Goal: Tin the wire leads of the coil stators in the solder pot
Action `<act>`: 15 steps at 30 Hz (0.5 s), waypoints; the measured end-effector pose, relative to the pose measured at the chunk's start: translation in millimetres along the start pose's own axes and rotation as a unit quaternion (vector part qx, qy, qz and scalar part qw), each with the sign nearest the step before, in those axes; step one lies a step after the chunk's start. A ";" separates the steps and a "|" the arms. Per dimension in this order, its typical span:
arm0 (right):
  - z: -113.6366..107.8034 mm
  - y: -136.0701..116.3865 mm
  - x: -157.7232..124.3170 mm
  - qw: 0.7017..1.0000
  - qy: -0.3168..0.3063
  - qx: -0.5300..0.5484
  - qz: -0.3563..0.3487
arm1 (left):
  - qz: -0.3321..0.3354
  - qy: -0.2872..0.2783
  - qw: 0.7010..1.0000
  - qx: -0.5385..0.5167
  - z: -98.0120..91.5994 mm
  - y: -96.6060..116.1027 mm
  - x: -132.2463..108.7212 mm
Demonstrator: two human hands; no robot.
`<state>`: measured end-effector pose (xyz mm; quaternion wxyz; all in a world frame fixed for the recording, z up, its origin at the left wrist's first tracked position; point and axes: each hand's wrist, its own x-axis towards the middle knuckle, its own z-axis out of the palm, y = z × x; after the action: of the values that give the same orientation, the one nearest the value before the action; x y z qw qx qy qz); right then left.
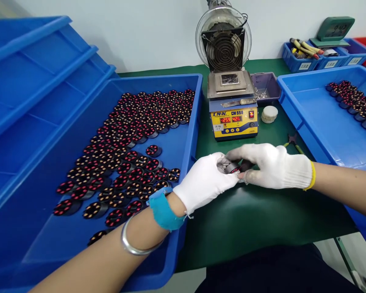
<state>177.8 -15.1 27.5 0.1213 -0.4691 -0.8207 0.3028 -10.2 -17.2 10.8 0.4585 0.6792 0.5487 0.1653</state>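
Observation:
Both my hands wear white gloves and meet over the green mat, in front of the solder pot. My left hand (205,181) is closed around a small round black part (232,167) with a grey metallic side. From the right, my right hand (265,165) has its fingers, dark at the tips, curled against the same part. The fingers cover most of it. Many similar round parts, with red or tan dots on their black tops, stand in the large blue bin (190,134) at left.
A yellow-and-blue solder pot (233,122) with a knife-like scraper (238,102) on it stands ahead, a fan (225,47) behind. Right of it are a white round pad (269,114), green-handled cutters (293,140), a grey tray (266,83) and another blue bin (311,122) holding round parts.

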 end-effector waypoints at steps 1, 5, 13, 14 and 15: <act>2.7 0.5 0.5 1.000 -0.009 -0.009 -0.017 | -0.002 -0.005 1.000 -0.016 -1.0 -0.1 -0.3; 3.0 1.8 2.1 1.000 -0.009 0.010 -0.017 | -0.024 -0.033 0.998 -0.050 -1.9 1.9 -6.3; 3.5 6.3 3.2 0.992 0.007 0.104 0.072 | 0.130 0.055 0.986 0.091 7.2 -1.6 -9.7; 3.0 5.5 2.7 0.992 0.016 0.096 0.077 | 0.122 0.058 0.986 0.099 6.4 -2.0 -8.8; 1.9 4.4 2.4 0.993 0.025 0.088 0.080 | 0.109 0.058 0.987 0.101 5.0 -2.0 -8.3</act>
<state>178.7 -12.2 23.1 0.1579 -0.5284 -0.7472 0.3709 -10.6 -26.9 8.9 0.3341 0.7669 0.5113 0.1969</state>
